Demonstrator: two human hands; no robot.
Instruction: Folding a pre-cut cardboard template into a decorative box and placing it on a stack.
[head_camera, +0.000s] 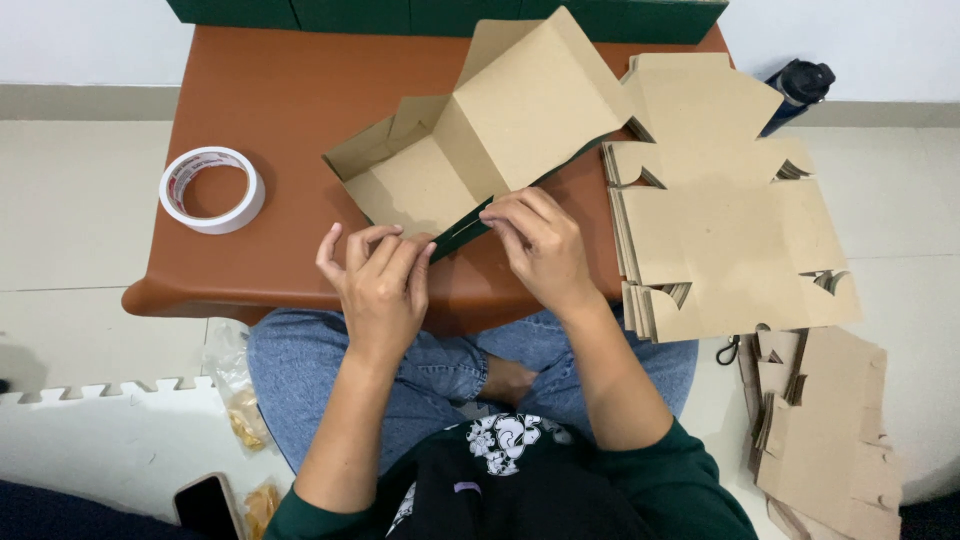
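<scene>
Both hands sit close to the camera at the near edge of the brown table (280, 110). From big to small: a stack of flat cardboard sheets (730, 230) lies at 3 o'clock, the half-folded cardboard box (480, 150) at 12 o'clock. Left hand (378, 285) and right hand (542, 245) pinch its near flap. A tape roll (212, 189) rests at 10 o'clock.

Both the left hand (378, 272) and right hand (540, 240) pinch the cardboard box (480, 150) edge on the brown table (280, 100).
</scene>
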